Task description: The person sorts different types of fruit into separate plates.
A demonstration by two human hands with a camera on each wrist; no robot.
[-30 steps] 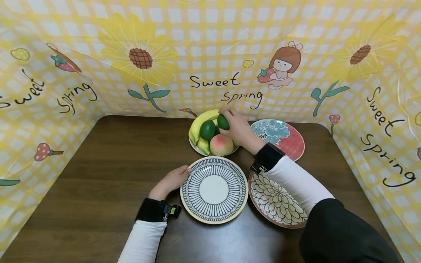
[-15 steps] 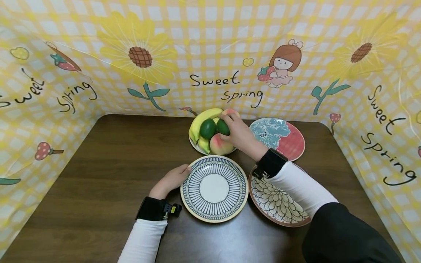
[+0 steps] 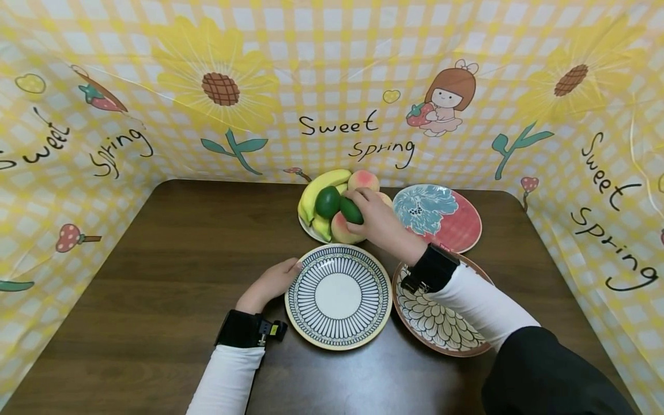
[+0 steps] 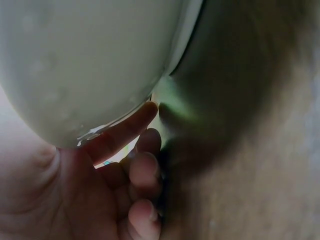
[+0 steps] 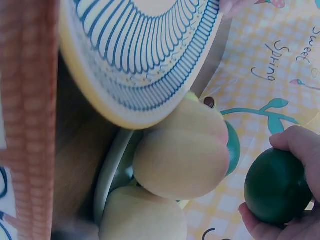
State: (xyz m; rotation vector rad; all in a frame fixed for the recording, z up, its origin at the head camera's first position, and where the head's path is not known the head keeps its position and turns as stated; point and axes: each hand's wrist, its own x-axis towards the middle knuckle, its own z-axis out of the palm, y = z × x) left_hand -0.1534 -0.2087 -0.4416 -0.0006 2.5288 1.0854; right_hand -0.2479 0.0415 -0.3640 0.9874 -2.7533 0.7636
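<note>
Right hand [image 3: 376,222] grips a small dark-green oval fruit [image 3: 352,211], lifted just above the white fruit bowl [image 3: 310,230]. Left hand [image 3: 270,285], fingers loosely extended, touches the blue-striped round plate's [image 3: 338,297] near rim on the tabletop [image 3: 155,276], apparently steadying it.

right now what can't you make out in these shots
- Fruit bowl: head view, its rim is mostly hidden under the bananas, peaches and right hand.
- Brown flower plate: head view, its top is covered by the right sleeve.
- Left hand: left wrist view is too close and blurred; the striped plate shows only as a pale underside.
- Green fruit held by the right hand: its kind can't be told.
</note>
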